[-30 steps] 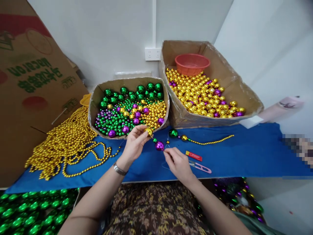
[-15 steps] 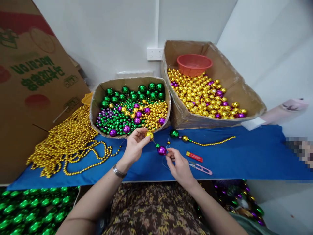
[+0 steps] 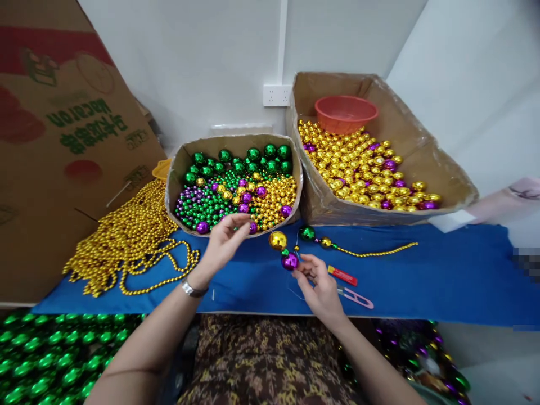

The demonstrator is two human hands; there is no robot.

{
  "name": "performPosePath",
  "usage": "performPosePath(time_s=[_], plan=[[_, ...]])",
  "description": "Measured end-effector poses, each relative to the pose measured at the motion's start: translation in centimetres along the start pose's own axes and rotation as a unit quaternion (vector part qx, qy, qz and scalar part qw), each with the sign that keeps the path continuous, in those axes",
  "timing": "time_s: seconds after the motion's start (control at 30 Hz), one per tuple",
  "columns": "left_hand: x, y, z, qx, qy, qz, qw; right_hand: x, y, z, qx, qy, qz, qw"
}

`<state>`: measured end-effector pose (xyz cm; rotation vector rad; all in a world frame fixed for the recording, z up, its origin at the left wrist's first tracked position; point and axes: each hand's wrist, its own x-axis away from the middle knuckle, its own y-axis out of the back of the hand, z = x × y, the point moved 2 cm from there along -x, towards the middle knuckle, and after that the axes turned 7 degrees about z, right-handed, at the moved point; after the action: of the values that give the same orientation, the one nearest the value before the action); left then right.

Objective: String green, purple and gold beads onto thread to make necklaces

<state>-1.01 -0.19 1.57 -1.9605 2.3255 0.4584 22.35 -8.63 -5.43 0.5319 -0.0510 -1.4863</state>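
My right hand [image 3: 319, 281] pinches a thin thread just below a purple bead [image 3: 289, 261]. A small green bead and a large gold bead [image 3: 277, 240] sit on the same thread above it. The strand runs on to a green bead [image 3: 307, 233], a gold bead and a thin gold bead chain [image 3: 375, 251] lying on the blue cloth [image 3: 422, 270]. My left hand [image 3: 223, 242] hovers at the front rim of the mixed-bead box [image 3: 236, 185], fingers loosely curled and apart, holding nothing that I can see.
A larger cardboard box [image 3: 379, 163] of gold beads with a red bowl [image 3: 346, 112] stands at the back right. Gold bead strands [image 3: 135, 242] are heaped on the left. A red lighter [image 3: 342, 275] and pink thread snips [image 3: 356, 296] lie by my right hand.
My left hand has let go of the large gold bead and moved left toward the mixed-bead box. The gold bead has slid down the thread toward the purple one.
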Motion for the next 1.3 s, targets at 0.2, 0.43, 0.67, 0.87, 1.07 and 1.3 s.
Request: performPosePath(time_s=[0.2,0.43,0.67,0.87,1.07,1.3], plan=[[-6.2,7.7,1.9,-0.469,0.030,0.007,0.882,-0.2,-0.1,-0.2,-0.016,-0.009,-0.003,1.000],[-9.4,8.6,4.3,-0.575,0.087,0.167,0.796,-0.4,-0.2,-0.1,0.009,-0.002,-0.005,1.000],[-9.4,8.2,4.3,-0.557,0.071,0.147,0.814,-0.5,-0.4,-0.1,0.027,0.011,0.012,1.000],[-6.3,6.5,1.3,-0.073,0.050,-0.047,0.995,-0.4,-0.7,0.4,0.044,0.026,0.006,0.999],[-2.2,1.6,-0.6,0.275,0.141,0.021,0.951,-0.6,-0.8,1.5,0.084,0.045,0.012,0.995],[-0.9,-0.2,0.2,0.334,0.150,0.058,0.929,-0.5,-0.6,2.3,0.115,0.057,0.026,0.991]])
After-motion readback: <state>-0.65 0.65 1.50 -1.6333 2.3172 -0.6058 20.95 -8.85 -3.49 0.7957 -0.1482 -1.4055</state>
